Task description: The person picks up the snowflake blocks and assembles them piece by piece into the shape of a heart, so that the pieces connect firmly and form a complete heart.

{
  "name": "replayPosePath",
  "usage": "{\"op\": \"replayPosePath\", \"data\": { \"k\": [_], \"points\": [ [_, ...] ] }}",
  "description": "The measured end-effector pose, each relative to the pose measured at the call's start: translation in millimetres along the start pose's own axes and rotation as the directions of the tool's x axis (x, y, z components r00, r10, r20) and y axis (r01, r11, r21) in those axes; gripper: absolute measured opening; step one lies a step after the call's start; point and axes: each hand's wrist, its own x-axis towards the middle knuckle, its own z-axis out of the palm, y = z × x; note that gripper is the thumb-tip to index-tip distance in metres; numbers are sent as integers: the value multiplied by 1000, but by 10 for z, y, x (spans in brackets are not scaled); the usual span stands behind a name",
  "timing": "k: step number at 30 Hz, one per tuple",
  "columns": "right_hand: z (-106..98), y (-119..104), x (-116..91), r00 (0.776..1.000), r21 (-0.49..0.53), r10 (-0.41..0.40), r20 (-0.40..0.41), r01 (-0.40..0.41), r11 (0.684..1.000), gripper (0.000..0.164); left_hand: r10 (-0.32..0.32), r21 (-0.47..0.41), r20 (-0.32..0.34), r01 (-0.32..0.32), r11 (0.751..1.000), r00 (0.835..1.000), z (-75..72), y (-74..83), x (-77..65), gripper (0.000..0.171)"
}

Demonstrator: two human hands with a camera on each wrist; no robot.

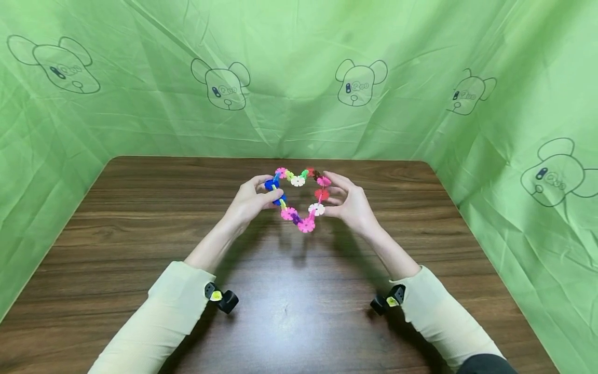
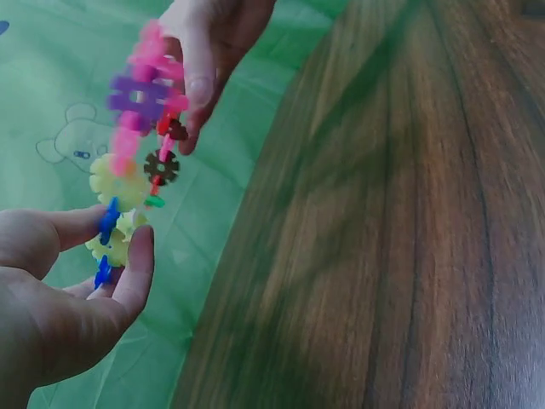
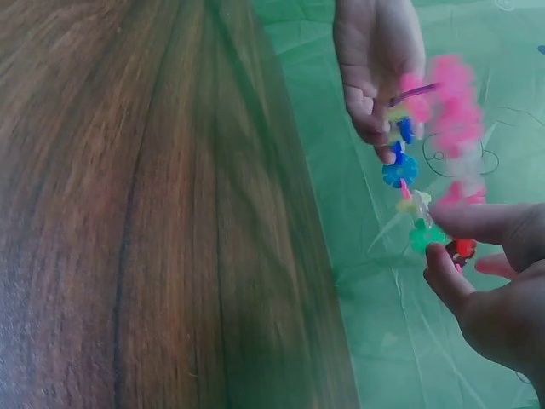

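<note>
A heart-shaped ring of interlocking snowflake discs [image 1: 306, 225] is held up over the table, its dip at the far side and its point toward me. My left hand [image 1: 249, 201] pinches blue discs [image 1: 269, 184] on the ring's left side between thumb and fingers. On the opposite side, my right hand [image 1: 354, 205] grips the edge near a white disc [image 1: 316, 209] and a red disc [image 1: 321, 195]. The left wrist view shows a purple disc [image 2: 138, 98] between pink ones. A green disc [image 3: 426, 236] lies by the right fingertips in the right wrist view.
Below the hands is a dark wood-grain table [image 1: 140, 234] with a rounded far edge. Green cloth [image 1: 289, 119] printed with mouse-like heads hangs behind it and along both sides. Small black cameras [image 1: 228, 301] are strapped to both sleeves.
</note>
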Motion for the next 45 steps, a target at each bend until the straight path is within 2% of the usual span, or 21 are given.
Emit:
{"op": "replayPosePath", "data": {
  "k": [4, 9, 13, 16, 21, 24, 28, 36, 45],
  "points": [
    [-51, 1, -5, 997, 45, 75, 0, -74, 996, 76, 23, 79, -5, -23, 997, 1000, -7, -50, 18, 64],
    [-81, 34, 3, 988, 28, 154, -7, -154, 988, 58, 35, 199, -27, -29, 979, 999, -7, -107, 22, 63],
    [-62, 91, 27, 982, -24, 190, 10, -190, 981, 61, 36, 330, -56, -16, 944, 998, 0, -150, 36, 63],
    [-58, 151, 50, 981, -100, 193, 26, -189, 977, 64, 22, 411, -56, 3, 912, 998, 11, -189, 75, 64],
    [-27, 273, 44, 981, -173, 189, 52, -178, 969, 65, 1, 500, -39, 19, 866, 999, 40, -295, 133, 64],
    [-3, 332, 13, 975, -199, 209, 70, -192, 961, 64, -11, 534, -29, 25, 845, 1000, 57, -365, 145, 63],
    [37, 382, -10, 971, -230, 222, 92, -197, 953, 63, -25, 555, -25, 35, 831, 999, 49, -429, 134, 64],
    [84, 425, -5, 972, -357, 216, 94, -170, 919, 61, -8, 541, -22, 19, 841, 1000, 39, -501, 136, 63],
    [79, 422, -35, 973, -423, 215, 78, -163, 891, 57, 5, 560, -16, 5, 828, 1000, 57, -521, 154, 63]
  ]
}}
